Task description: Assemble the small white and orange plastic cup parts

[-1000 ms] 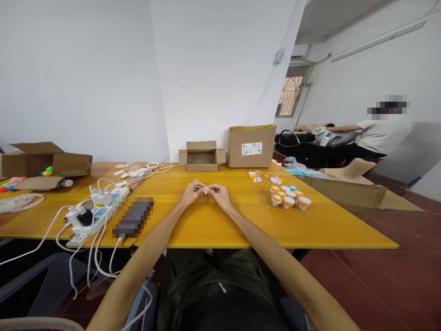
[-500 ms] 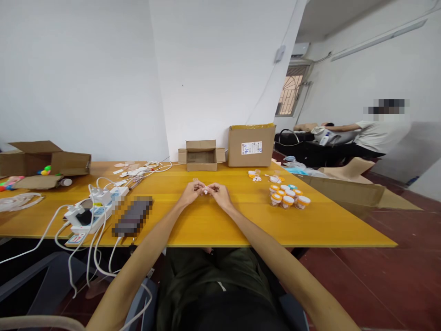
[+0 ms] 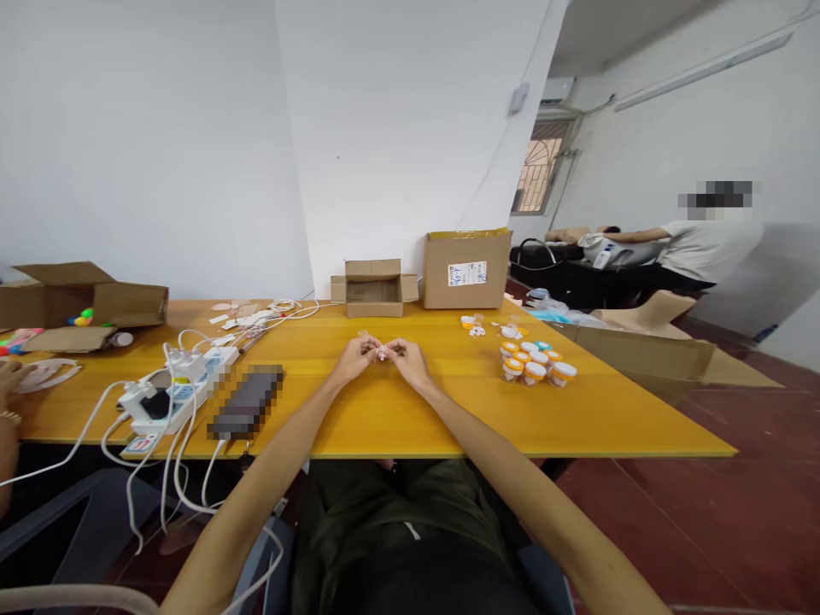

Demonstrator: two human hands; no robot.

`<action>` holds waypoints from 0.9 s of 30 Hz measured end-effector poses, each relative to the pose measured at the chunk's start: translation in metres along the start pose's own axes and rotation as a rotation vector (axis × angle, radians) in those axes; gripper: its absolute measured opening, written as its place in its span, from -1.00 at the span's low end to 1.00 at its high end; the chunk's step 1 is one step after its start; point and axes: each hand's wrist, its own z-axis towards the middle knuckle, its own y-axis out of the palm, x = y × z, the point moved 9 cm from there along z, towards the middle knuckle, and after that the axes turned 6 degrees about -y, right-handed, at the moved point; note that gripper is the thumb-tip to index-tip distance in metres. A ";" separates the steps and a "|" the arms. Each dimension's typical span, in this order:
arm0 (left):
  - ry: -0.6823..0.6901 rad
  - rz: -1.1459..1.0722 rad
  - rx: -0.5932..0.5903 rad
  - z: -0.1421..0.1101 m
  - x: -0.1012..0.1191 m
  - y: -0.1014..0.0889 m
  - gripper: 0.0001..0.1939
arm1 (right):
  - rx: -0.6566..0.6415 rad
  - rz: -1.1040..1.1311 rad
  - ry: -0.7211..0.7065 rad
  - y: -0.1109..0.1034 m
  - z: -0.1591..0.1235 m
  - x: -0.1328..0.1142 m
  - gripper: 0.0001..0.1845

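Above the middle of the table, my left hand (image 3: 356,359) and my right hand (image 3: 406,360) meet fingertip to fingertip. Both are closed in a pinch on one small white piece (image 3: 383,353) with openings in it; its kind is too small to make out. Just behind my left fingers stands a small clear cup (image 3: 363,335). To the right, several small clear jars (image 3: 534,373) with orange, white and teal lids stand in a cluster. Farther back lie loose lids and small white pieces (image 3: 477,331).
An open small carton (image 3: 374,291) and a closed larger carton (image 3: 465,272) stand against the wall. On the left are a power strip (image 3: 185,389) with cables, a phone (image 3: 247,401) and an open box (image 3: 128,305). Another person's hand (image 3: 8,376) shows at the left edge. A person (image 3: 711,248) sits far right.
Another person's hand and forearm have come into view at the left edge. My hands stay in nearly the same place, still pinching the white piece.
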 end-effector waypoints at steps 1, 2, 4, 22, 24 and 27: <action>0.005 0.004 0.001 0.000 0.000 0.000 -0.79 | 0.000 -0.003 -0.004 0.000 0.000 0.000 -0.78; 0.011 0.008 0.003 0.000 0.000 0.000 -0.79 | -0.001 -0.006 -0.008 0.000 0.000 -0.001 -0.78; 0.023 0.019 0.008 0.000 0.000 0.000 -0.81 | -0.006 -0.007 -0.014 0.000 0.000 -0.001 -0.78; 0.030 0.184 0.349 0.005 -0.005 -0.049 -0.95 | 0.005 0.017 0.021 0.005 0.001 0.006 -0.71; 0.030 0.278 0.379 0.004 -0.009 -0.056 -0.92 | 0.002 0.027 0.039 0.005 0.000 0.008 -0.71; 0.049 0.455 0.358 0.003 -0.011 -0.057 -0.84 | -0.012 0.039 0.066 0.005 0.000 0.010 -0.70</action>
